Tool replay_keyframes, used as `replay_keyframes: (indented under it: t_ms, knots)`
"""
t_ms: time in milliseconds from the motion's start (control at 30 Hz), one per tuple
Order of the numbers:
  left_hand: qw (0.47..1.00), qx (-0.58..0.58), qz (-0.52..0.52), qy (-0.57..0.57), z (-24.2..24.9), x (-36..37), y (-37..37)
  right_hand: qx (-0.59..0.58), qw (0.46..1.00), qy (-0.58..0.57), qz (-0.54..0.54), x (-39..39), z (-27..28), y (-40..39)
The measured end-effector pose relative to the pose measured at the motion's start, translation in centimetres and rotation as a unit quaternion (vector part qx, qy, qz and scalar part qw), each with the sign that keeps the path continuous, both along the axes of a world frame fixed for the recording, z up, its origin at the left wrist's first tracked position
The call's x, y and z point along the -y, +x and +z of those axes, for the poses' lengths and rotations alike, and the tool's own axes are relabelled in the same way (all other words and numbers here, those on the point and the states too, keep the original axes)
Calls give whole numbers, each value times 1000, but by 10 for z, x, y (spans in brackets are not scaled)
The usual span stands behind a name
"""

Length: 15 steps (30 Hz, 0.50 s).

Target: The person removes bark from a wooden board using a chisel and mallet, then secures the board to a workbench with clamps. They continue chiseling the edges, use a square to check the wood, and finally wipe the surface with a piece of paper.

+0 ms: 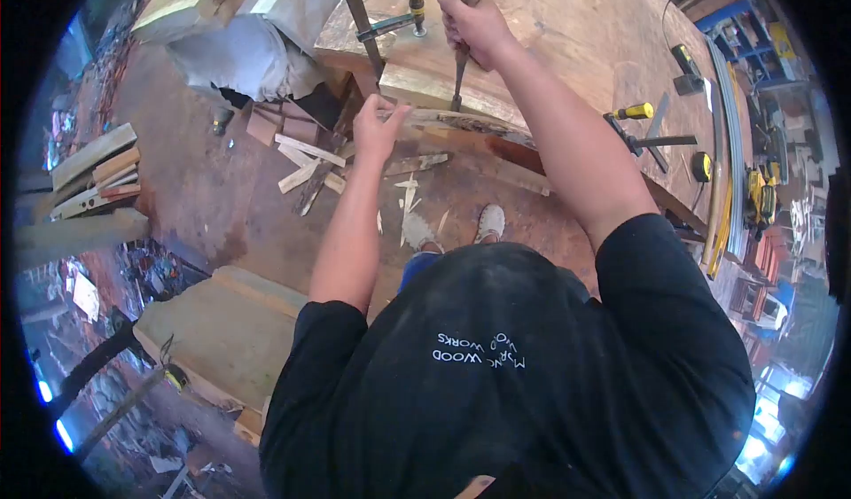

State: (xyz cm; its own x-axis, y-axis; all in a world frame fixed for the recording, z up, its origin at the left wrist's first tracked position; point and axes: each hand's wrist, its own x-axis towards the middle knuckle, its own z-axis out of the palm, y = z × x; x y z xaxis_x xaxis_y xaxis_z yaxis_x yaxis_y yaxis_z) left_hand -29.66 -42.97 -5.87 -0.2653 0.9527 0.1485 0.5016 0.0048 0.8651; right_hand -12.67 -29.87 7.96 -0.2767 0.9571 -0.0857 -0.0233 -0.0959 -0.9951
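My right hand (pixel 474 27) is wrapped round the wooden handle of a chisel (pixel 459 78), held upright with its tip against the edge of a pale wooden board (pixel 434 91). To the left, my left hand (pixel 379 122) pinches the end of a thin strip of wood (pixel 421 114) that runs along the board's near edge. A clamp (pixel 383 27) with a yellow and black handle stands on the workbench (pixel 567 20), left of the chisel. Another yellow-handled clamp (pixel 634 112) is at the bench edge on the right.
Wood offcuts (pixel 310 160) and splinters lie on the floor below the bench. A hammer (pixel 687 72) and a tape measure (pixel 701 167) rest on the bench's right side. Long bars (pixel 729 144) run beside it. Stacked timber (pixel 97 175) is at the left.
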Motion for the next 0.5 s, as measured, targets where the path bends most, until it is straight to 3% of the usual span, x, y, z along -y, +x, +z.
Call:
replay_keyframes:
  t_ms: [100, 200, 267, 300, 367, 500]
  knots:
    - [1000, 27, -4, -1, 6, 5, 3, 1, 1000, -18, -6, -3, 0, 2]
    - [999, 29, -3, 43, -4, 3, 2, 23, 999, 42, 19, 23, 6, 7]
    - [998, 52, -5, 35, 2, 4, 3, 260, 932, 251, 2, 68, 23, 20]
    - [997, 72, -5, 23, 4, 5, 4, 263, 932, 251, -1, 74, 19, 33]
    - [997, 72, -2, 28, 2, 3, 4, 131, 973, 192, -6, 80, 6, 58]
    - [996, 87, -6, 33, 1, 7, 4, 155, 979, 128, 22, 50, 6, 70]
